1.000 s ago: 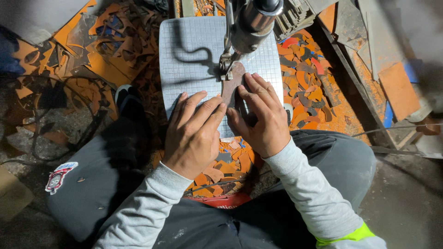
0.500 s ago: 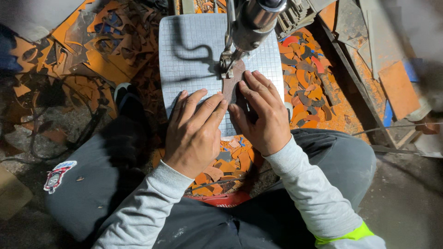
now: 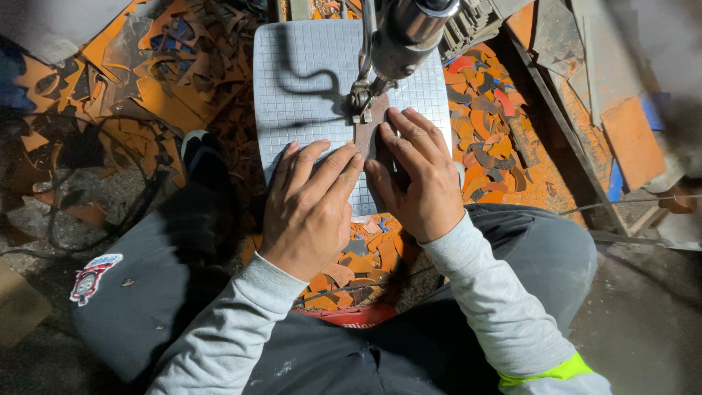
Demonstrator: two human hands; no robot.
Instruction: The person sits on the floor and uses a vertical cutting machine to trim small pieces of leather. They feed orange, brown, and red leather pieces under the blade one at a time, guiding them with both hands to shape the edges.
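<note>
Scraps of orange and dark sheet material (image 3: 504, 157) cover the floor around the seated person, and more of them lie between the knees. Nearest to the camera are the grey sleeves, then both hands. On the grey gridded work table (image 3: 307, 80) the left hand (image 3: 311, 208) lies flat with fingers stretched and slightly spread; it grips nothing, it only presses down beside the piece. Next to it, the right hand (image 3: 420, 175) is also flat and open, its fingers pressing on the brown flat piece (image 3: 369, 135). This piece lies on the table, under the right fingers, with its far end at the blade area. It looks thin, light and a little flexible, probably leather or rubber sheet, so holding it flat near the edges seems safest. Farther away stands the metal head of the machine (image 3: 406, 33).
</note>
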